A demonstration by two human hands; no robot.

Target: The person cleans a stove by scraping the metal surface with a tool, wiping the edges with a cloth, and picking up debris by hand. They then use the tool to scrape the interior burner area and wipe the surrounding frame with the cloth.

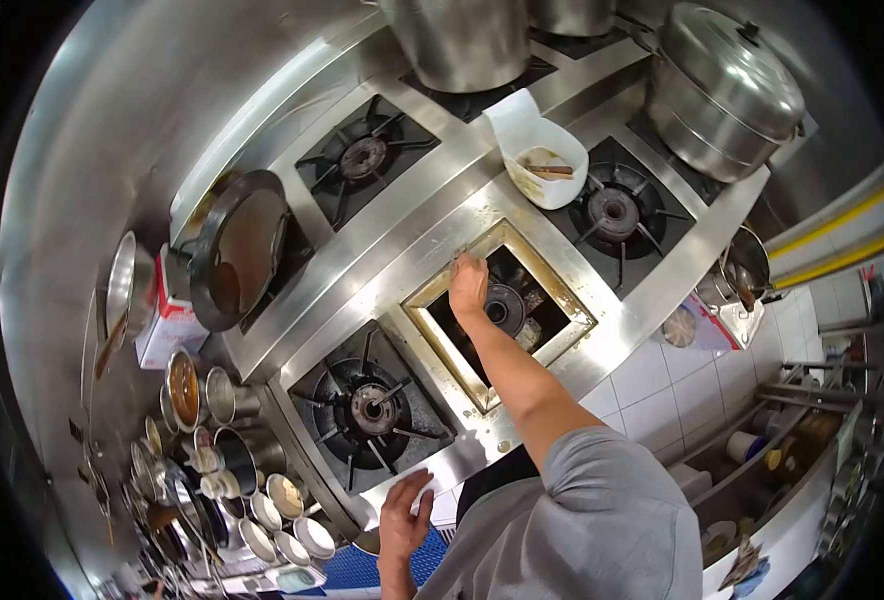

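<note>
My right hand [469, 284] reaches across a square burner opening [590, 322] whose grate is off. Its curled fingers press at the far left corner of the metal rim; whatever they may hold is hidden. Down inside the opening sits a round burner [503, 308] among dark, greasy parts. My left hand [403, 514] hangs by the stove's front edge, fingers apart and holding nothing. Close to it is a burner with its black grate [370, 408]. Beyond my right hand stands a cut white plastic container [554, 135] with a brown-handled tool [550, 171] and some brownish residue in it.
A wok [245, 250] of brown liquid sits at the left. Large steel pots [727, 90] stand on the back burners. Bowls and sauce containers [287, 495] crowd the lower left. White floor tiles [652, 400] and a shelf unit [762, 440] lie to the right.
</note>
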